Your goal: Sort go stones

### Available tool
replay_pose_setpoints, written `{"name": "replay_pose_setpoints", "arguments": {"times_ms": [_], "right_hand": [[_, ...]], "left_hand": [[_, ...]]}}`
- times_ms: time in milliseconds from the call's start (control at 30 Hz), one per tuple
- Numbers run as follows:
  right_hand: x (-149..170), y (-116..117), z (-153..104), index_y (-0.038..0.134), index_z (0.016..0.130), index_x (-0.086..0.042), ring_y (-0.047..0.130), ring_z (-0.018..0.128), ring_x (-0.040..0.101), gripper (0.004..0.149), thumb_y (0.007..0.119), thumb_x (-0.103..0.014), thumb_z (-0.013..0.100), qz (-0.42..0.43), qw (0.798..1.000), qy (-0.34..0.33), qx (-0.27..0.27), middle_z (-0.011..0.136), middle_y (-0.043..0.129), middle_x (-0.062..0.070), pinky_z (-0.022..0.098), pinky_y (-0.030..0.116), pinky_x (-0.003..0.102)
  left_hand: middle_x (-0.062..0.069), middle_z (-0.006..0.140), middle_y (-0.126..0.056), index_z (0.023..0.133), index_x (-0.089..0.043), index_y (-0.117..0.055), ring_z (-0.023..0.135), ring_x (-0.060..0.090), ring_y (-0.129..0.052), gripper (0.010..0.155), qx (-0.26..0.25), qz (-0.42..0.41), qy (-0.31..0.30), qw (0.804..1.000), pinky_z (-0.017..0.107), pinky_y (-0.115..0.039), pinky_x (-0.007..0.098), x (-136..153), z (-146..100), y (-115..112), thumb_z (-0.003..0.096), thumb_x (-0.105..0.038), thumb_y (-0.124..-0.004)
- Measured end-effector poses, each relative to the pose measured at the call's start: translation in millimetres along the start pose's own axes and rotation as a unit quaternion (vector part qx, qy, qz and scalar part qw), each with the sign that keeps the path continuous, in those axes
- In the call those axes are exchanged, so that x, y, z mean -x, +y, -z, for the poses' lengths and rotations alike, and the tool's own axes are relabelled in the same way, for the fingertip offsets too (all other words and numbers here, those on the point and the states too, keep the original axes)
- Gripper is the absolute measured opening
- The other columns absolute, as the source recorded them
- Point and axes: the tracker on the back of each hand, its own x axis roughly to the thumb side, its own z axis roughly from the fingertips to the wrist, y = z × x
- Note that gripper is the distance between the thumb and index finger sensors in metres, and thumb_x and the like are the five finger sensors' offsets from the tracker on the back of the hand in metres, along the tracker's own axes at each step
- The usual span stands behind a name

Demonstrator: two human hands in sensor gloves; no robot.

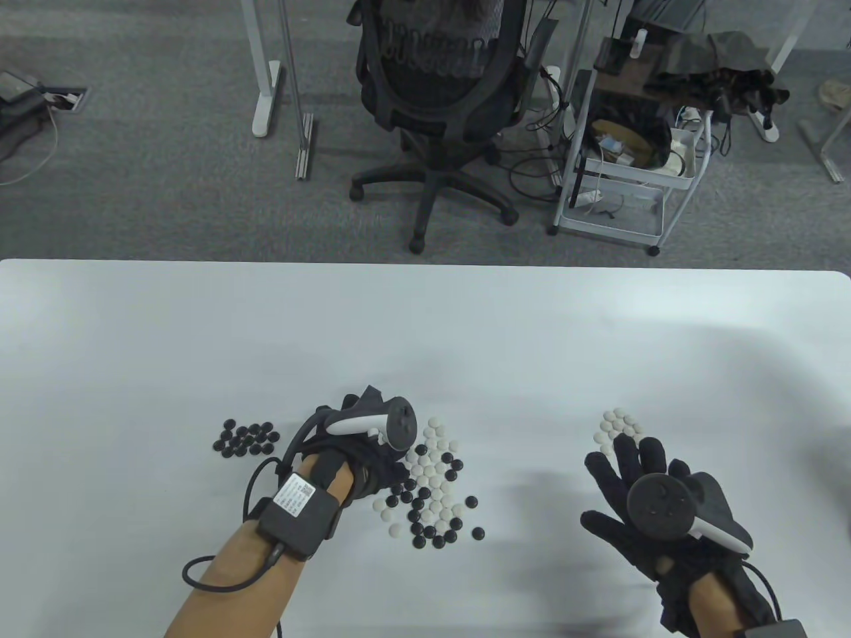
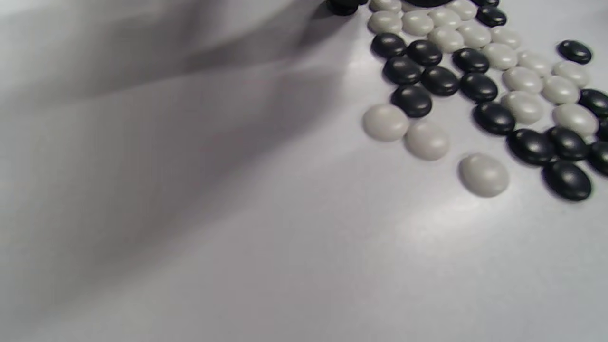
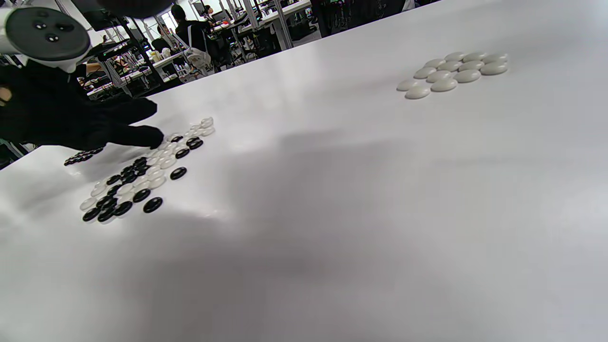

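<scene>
A mixed heap of black and white Go stones [image 1: 435, 488] lies in the middle of the white table [image 1: 425, 332]. A sorted group of black stones [image 1: 246, 440] sits to its left, and a sorted group of white stones [image 1: 617, 427] far to its right. My left hand [image 1: 382, 465] reaches over the heap's left side. In the right wrist view its stretched fingers [image 3: 142, 135] touch stones at the heap's [image 3: 142, 178] far edge. My right hand [image 1: 631, 468] hovers with its fingers spread, holding nothing, fingertips just short of the white group [image 3: 451, 71]. The left wrist view shows the heap [image 2: 475, 85] close up.
Beyond the table's far edge stand a black office chair [image 1: 439, 86] and a white cart [image 1: 625, 166] with cables. Bare tabletop stretches behind the stones and between the heap and the white group.
</scene>
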Motion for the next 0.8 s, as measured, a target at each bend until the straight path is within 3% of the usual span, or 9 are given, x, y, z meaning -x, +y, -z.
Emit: {"name": "replay_pose_setpoints", "arguments": {"times_ms": [200,367,567,800], "right_hand": [[0,1,1,0.018,0.114,-0.01,-0.009,0.088,0.059,0.079,0.05,-0.054,0.055,0.0,1.0,-0.001,-0.002,0.108,-0.004,0.032,0.053,0.005,0.081],[-1,2,1,0.018,0.114,-0.011,-0.009,0.088,0.059,0.079,0.049,-0.054,0.055,-0.004,1.0,0.001,-0.005,0.108,-0.004,0.032,0.053,0.006,0.081],[2,1,1,0.018,0.114,-0.01,-0.009,0.088,0.059,0.079,0.049,-0.054,0.055,0.0,1.0,0.004,-0.001,0.108,-0.004,0.032,0.053,0.006,0.081],[3,1,1,0.019,0.114,-0.011,-0.009,0.088,0.059,0.079,0.049,-0.054,0.055,0.001,1.0,0.004,-0.006,0.108,-0.004,0.032,0.053,0.005,0.081]], "left_hand": [[0.028,0.112,0.014,0.119,-0.028,-0.044,0.091,0.059,0.017,0.066,0.005,-0.049,0.086,0.995,0.058,-0.001,0.084,58,-22,-1,0.0556,-0.048,-0.041],[0.027,0.111,0.016,0.118,-0.029,-0.04,0.091,0.058,0.019,0.066,-0.014,-0.197,0.135,0.971,0.058,0.001,0.083,116,-14,7,0.0552,-0.048,-0.041],[0.026,0.111,0.017,0.118,-0.028,-0.042,0.091,0.057,0.021,0.066,-0.039,-0.288,0.175,0.941,0.059,0.002,0.083,152,-14,9,0.0551,-0.048,-0.041],[0.026,0.111,0.019,0.118,-0.03,-0.037,0.091,0.057,0.021,0.065,-0.038,-0.315,0.23,0.92,0.059,0.002,0.083,182,-28,-6,0.055,-0.049,-0.041]]}}
